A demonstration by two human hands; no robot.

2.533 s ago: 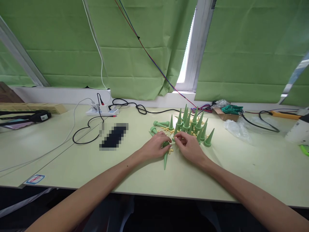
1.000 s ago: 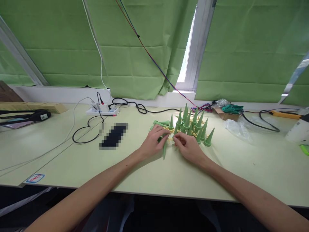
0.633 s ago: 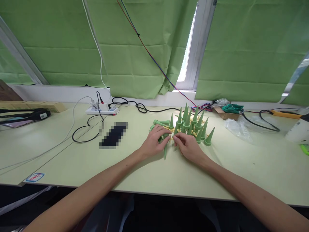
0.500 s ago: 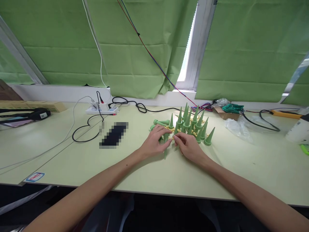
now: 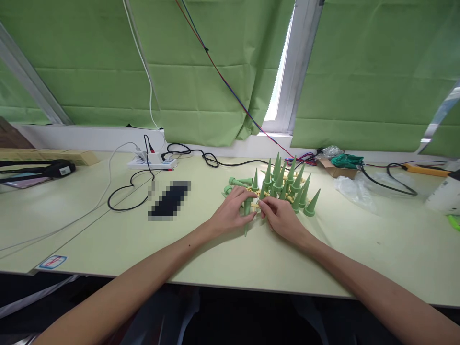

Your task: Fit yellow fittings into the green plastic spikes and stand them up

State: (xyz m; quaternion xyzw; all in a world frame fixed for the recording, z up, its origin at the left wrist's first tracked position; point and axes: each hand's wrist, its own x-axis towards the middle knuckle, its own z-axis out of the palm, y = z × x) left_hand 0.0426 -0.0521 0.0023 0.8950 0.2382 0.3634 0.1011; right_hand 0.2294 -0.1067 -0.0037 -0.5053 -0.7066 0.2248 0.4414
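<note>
My left hand [image 5: 232,211] is curved over a green cone-shaped spike [image 5: 247,207] that points toward me. Its thumb and forefinger are apart, and whether its hidden fingers touch the spike I cannot tell. Close by on the right, my right hand [image 5: 281,216] has thumb and forefinger pinched on a thin yellow cord [image 5: 254,205], which spans the gap between the hands. Behind the hands several green spikes [image 5: 297,182] stand point-up in a cluster, with yellow cord bundles [image 5: 289,198] among them. More green spikes [image 5: 240,182] lie on their sides behind my left hand.
A blurred dark object [image 5: 169,200] lies left on the table [image 5: 287,268]. Further back are a white power strip [image 5: 153,164] and black cable [image 5: 206,158]. At right lie a clear plastic bag [image 5: 354,191], a small cardboard box [image 5: 338,170] and a white container [image 5: 443,194].
My left thumb and forefinger have spread apart, showing more of the spike and cord between them. The right hand has barely moved and still pinches. The standing spikes look unchanged.
</note>
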